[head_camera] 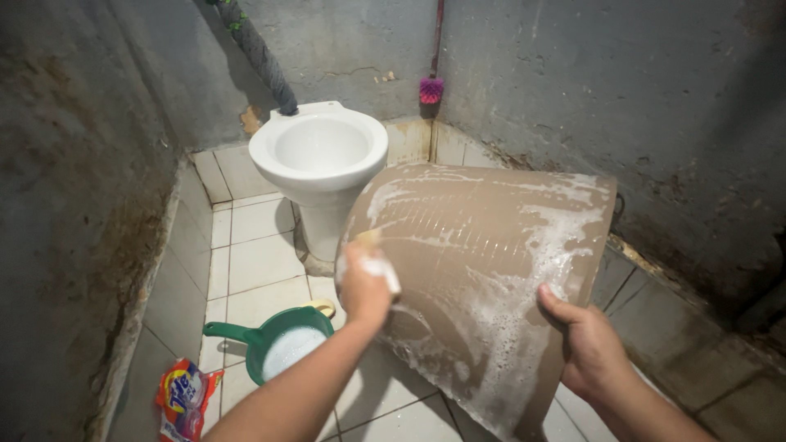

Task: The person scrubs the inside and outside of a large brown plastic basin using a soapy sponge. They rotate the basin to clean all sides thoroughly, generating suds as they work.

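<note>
A large brown plastic bin (483, 270) lies tilted on its side, its ribbed outer wall streaked with white soap foam. My left hand (364, 282) is closed around a foamy sponge (378, 260) and presses it against the bin's left side. Over on the bin's lower right rim, my right hand (588, 348) grips the edge with the thumb on the outer wall.
A white toilet bowl (321, 155) stands against the back wall. On the tiled floor sit a green dipper (274, 344) of soapy water and a colourful detergent packet (184, 399). A pink brush (431, 88) hangs in the corner. Rough concrete walls close in on both sides.
</note>
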